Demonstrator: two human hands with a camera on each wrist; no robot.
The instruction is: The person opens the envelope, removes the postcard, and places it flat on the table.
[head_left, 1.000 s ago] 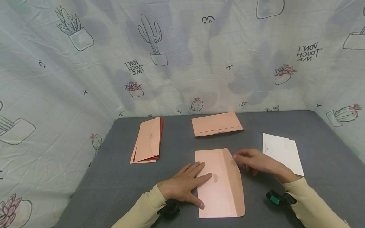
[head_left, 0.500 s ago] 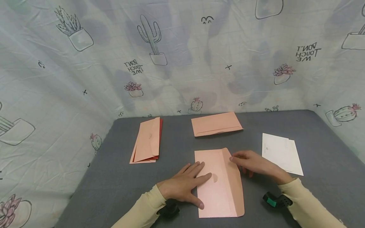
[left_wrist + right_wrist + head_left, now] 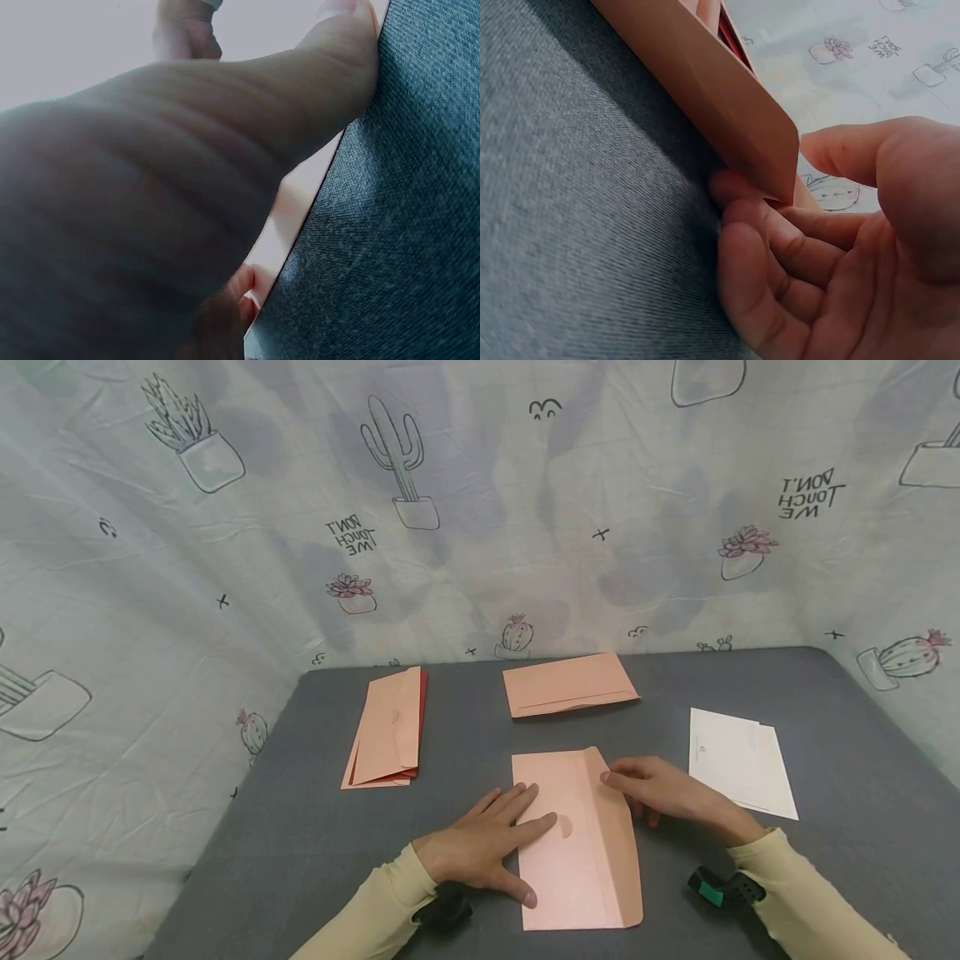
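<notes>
A pink envelope (image 3: 566, 877) lies on the grey table with its flap (image 3: 617, 852) folded out along the right side. Spread across its left part, my left hand (image 3: 483, 842) presses it down with straight fingers and thumb. At the flap's upper right edge, my right hand (image 3: 667, 789) pinches the flap, thumb on top. In the right wrist view the curled fingers (image 3: 742, 262) sit under and beside the flap, partly hidden by it. The left wrist view shows my left thumb (image 3: 330, 67) close up at the envelope's edge.
Several pink envelopes with red insides (image 3: 390, 727) lie stacked at the back left. Another pink envelope (image 3: 570, 683) lies at the back middle. White cards (image 3: 738, 760) lie to the right, near my right forearm. A printed cloth (image 3: 465, 568) hangs behind the table (image 3: 465, 727).
My right hand has shifted slightly left, its thumb coming from beside the flap onto the flap's edge. My left hand and the envelopes have stayed in place.
</notes>
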